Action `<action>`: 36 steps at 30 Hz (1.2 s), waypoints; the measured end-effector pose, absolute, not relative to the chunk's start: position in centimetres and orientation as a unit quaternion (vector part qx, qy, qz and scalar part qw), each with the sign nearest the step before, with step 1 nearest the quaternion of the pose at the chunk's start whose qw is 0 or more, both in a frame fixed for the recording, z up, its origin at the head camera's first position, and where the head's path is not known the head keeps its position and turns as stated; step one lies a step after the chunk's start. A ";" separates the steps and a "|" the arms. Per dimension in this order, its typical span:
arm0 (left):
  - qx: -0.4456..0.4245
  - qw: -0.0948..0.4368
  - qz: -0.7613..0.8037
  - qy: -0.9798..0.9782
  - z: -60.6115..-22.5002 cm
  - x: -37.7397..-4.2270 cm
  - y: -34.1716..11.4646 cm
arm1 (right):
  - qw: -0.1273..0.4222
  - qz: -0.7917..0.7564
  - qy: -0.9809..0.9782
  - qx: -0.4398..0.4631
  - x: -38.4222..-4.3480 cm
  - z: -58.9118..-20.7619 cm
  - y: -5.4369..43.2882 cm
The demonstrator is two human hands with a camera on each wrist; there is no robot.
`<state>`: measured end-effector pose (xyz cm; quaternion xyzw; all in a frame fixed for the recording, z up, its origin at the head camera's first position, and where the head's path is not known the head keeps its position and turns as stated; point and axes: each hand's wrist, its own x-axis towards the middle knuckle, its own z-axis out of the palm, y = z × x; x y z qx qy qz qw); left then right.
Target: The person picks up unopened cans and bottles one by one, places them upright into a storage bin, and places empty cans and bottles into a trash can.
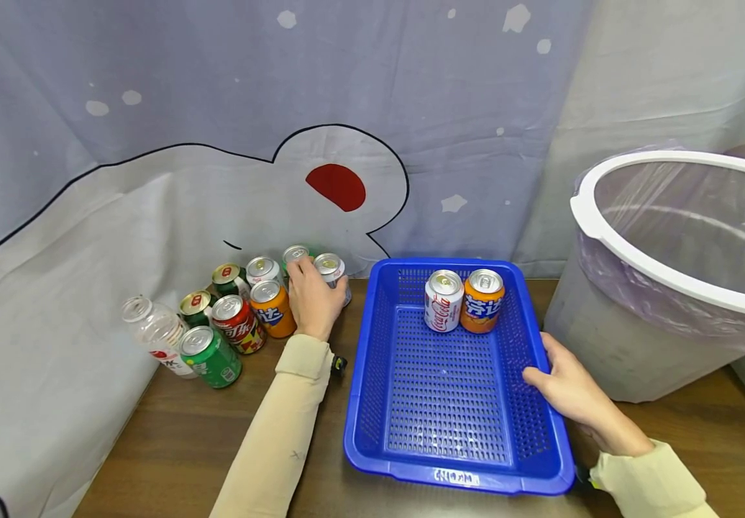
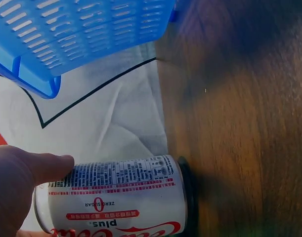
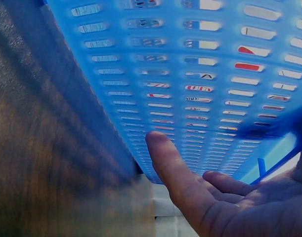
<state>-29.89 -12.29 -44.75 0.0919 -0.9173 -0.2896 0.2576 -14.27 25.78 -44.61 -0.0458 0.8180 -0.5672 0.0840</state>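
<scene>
My left hand point(image 1: 316, 300) grips a white Coca-Cola plus can point(image 1: 329, 265) at the back of the table. In the left wrist view its thumb lies along the side of that Coca-Cola can point(image 2: 116, 192), which stands on the wood. My right hand point(image 1: 573, 385) holds the right rim of a blue plastic basket point(image 1: 453, 478), thumb over the rim. From the right wrist, fingers point(image 3: 173, 173) show against the basket's slotted outer wall point(image 3: 190, 74). Inside the basket, a white Coca-Cola can point(image 1: 444, 306) and an orange Fanta can point(image 1: 483, 306) stand side by side near the back.
Left of my left hand stand an orange can point(image 1: 273, 313), a red can point(image 1: 239, 327), a green can point(image 1: 213, 363), several other cans and a clear plastic bottle point(image 1: 159, 331). A lined white bin point(image 1: 631, 316) stands at right. A patterned cloth point(image 1: 450, 129) hangs behind.
</scene>
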 end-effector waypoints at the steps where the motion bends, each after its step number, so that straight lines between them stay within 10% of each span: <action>1: 0.093 0.257 -0.289 -0.917 -44.8 -29.9 -12.3 | 0.083 -0.566 0.819 -0.046 -14.3 -44.6 25.8; 36: 0.050 0.255 -0.337 -0.905 -45.7 -28.1 -13.1 | 0.083 -0.569 0.816 -0.049 -14.2 -44.5 25.8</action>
